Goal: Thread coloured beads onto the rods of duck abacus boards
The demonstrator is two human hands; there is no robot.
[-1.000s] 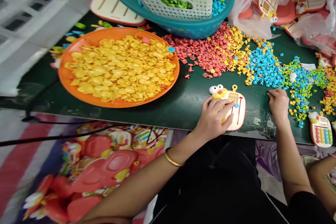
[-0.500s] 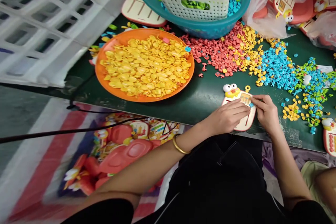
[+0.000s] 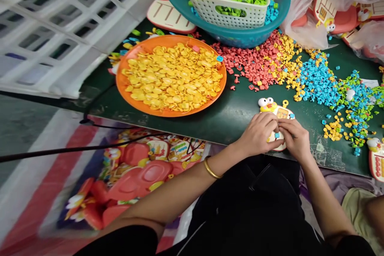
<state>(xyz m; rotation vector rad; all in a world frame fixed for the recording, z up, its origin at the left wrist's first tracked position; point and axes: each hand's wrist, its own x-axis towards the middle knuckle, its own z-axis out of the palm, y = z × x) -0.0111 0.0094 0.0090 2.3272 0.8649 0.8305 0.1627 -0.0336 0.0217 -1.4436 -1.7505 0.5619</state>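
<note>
A small duck-faced toy calculator (image 3: 274, 109) lies near the front edge of the green table (image 3: 234, 116). My left hand (image 3: 258, 134) rests on its lower left side, fingers curled over it. My right hand (image 3: 294, 139) meets it from the right, fingertips pinched on a small blue button piece (image 3: 277, 135) over the toy's body. Most of the toy's lower half is hidden under both hands. A gold bangle (image 3: 211, 169) sits on my left wrist.
An orange tray (image 3: 126, 88) of yellow pieces lies left of the toy. Behind it are heaps of red pieces (image 3: 255, 68), yellow pieces and blue pieces (image 3: 319, 82), a teal basin (image 3: 240, 34) holding a white basket (image 3: 228, 12) of green pieces, bagged toys (image 3: 336, 12), and a white crate (image 3: 60, 28).
My right hand left the blue pile at the right, came to the toy and now pinches a blue piece lower on it. The view shifted left.
</note>
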